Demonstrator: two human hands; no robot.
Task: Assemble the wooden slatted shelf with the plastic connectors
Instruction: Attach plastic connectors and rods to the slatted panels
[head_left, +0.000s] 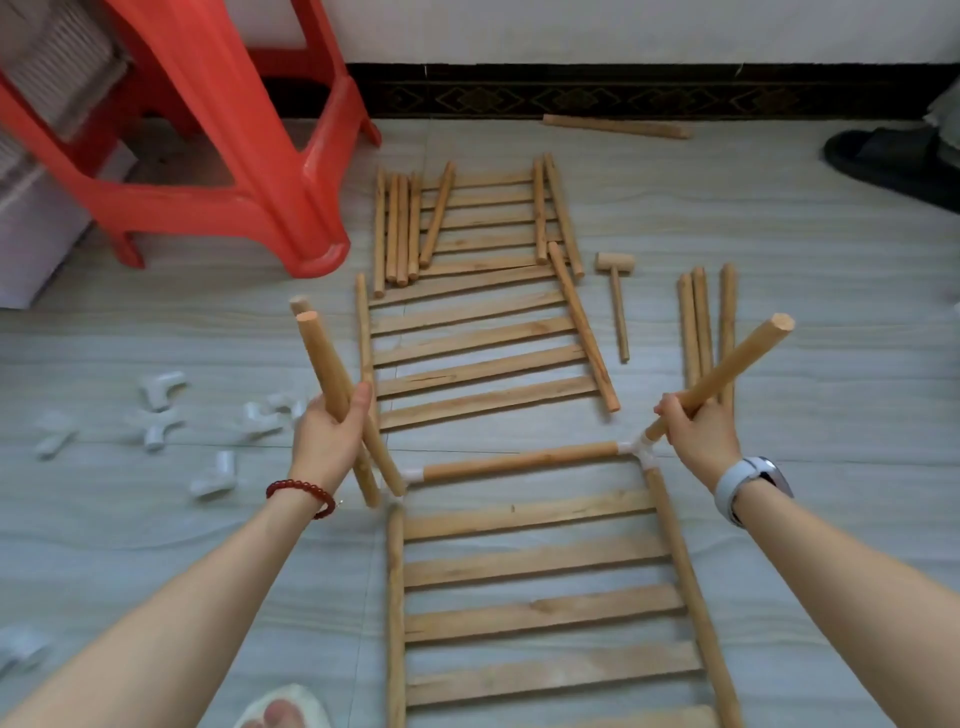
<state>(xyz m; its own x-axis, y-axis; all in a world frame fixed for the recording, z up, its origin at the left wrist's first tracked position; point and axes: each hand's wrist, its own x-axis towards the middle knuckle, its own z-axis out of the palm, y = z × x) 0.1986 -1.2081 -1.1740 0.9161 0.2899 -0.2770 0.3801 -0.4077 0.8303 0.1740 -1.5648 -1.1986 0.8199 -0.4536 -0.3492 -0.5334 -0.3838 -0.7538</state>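
Below, left hand gripping two dowels, right hand gripping one dowel, three slatted panels.

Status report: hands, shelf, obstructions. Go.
Left hand grips two round wooden dowels. Right hand grips one dowel seated in white plastic corner connector. Slatted wooden panel flat on floor. Nothing blocking.

three slatted panels, one mallet, one stool
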